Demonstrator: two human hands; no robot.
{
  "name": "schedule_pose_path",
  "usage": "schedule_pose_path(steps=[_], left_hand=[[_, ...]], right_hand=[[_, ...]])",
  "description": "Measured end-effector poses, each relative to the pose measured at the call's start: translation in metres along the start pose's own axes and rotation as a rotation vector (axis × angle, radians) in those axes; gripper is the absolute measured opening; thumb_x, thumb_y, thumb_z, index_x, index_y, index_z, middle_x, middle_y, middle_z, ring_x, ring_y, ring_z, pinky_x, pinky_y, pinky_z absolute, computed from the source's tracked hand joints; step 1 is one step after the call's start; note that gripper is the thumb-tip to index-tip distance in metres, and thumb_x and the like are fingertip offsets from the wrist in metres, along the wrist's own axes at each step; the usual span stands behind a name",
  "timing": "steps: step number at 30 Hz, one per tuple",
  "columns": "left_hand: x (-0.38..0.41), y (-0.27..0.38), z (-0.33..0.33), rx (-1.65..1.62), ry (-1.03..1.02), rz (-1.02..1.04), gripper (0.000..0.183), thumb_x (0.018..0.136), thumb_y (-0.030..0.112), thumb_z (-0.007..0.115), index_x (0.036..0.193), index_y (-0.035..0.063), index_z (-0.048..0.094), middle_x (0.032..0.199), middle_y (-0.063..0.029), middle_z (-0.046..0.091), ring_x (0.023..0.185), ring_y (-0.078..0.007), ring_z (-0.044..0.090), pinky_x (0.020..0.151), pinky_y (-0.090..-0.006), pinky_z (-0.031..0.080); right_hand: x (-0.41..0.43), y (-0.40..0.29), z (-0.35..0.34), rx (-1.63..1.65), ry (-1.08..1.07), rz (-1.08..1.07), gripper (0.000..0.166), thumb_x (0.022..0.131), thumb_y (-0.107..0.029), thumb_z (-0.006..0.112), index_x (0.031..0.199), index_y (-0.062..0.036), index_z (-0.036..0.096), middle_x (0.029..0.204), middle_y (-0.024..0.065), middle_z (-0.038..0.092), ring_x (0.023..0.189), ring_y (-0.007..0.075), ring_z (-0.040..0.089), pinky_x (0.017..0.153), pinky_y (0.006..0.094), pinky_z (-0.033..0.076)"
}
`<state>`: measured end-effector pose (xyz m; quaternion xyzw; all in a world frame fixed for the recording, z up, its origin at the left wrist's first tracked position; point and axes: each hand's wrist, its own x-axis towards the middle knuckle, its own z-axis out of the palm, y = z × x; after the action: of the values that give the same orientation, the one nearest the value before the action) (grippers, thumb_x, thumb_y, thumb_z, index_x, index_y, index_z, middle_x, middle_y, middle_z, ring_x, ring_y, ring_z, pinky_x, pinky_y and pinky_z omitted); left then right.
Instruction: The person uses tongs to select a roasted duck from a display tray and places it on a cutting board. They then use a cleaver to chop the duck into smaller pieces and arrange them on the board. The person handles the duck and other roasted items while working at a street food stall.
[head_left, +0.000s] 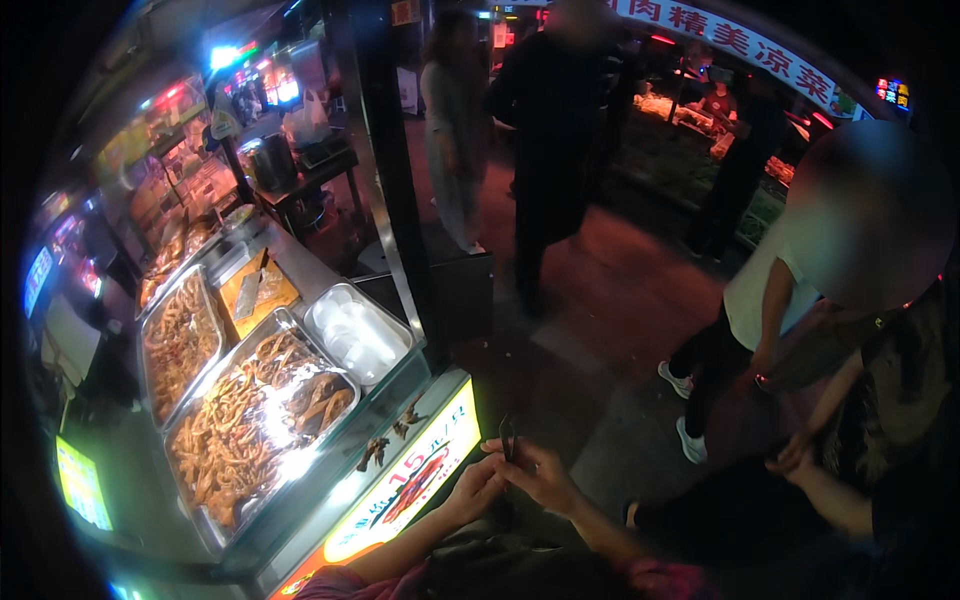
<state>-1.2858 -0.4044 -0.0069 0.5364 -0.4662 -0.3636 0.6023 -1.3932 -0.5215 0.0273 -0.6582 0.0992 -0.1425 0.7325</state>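
My right hand (546, 478) grips a slim dark pair of tongs (508, 439), whose tips point away from me. Against its fingers rests my left hand (478, 489), half curled; whether it pinches anything is hidden. Both hands are just right of a lit sign panel (409, 487) on the front of a food stall. Several small dark pieces of food (373, 453) lie on the ledge above that panel. Behind the glass edge, a metal tray (171, 442) holds glossy brown strips of cooked food (225, 442).
A second food tray (180, 337), a cleaver (247, 294) on a cutting board (277, 289) and a tray with clear plastic (356, 330) fill the stall. A dark post (397, 180) rises at its corner. People stand ahead and close by on the right.
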Motion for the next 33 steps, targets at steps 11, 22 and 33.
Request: schedule_pose_path(steps=[11,22,33], left_hand=[[0.204,-0.031,-0.061,0.077,0.002,-0.063,0.030,0.092,0.020,0.048,0.115,0.0013,0.052,0.105,-0.0124,0.059,0.099,-0.0207,0.056,0.085,-0.0311,0.042],[0.331,-0.113,-0.116,0.155,0.318,-0.382,0.036,0.089,0.025,0.054,0.120,0.0057,0.051,0.111,-0.0120,0.058,0.102,-0.0200,0.057,0.088,-0.0320,0.045],[0.453,-0.186,-0.157,0.352,0.770,-0.401,0.046,0.085,0.025,0.059,0.124,0.0053,0.045,0.136,-0.0169,0.033,0.108,-0.0257,0.053,0.081,-0.0332,0.049]], right_hand=[[0.175,-0.023,-0.125,0.014,0.110,-0.103,0.019,0.093,-0.015,0.050,0.102,-0.0010,0.059,0.101,0.0084,0.062,0.094,0.0132,0.058,0.082,0.0255,0.045],[0.369,0.050,-0.254,0.044,-0.062,0.075,0.021,0.093,-0.023,0.049,0.099,-0.0049,0.059,0.103,0.0068,0.063,0.092,0.0102,0.057,0.079,0.0238,0.042],[0.562,0.032,-0.327,-0.064,-0.352,0.074,0.022,0.093,-0.022,0.049,0.100,-0.0042,0.059,0.103,0.0068,0.063,0.093,0.0116,0.057,0.079,0.0234,0.041]])
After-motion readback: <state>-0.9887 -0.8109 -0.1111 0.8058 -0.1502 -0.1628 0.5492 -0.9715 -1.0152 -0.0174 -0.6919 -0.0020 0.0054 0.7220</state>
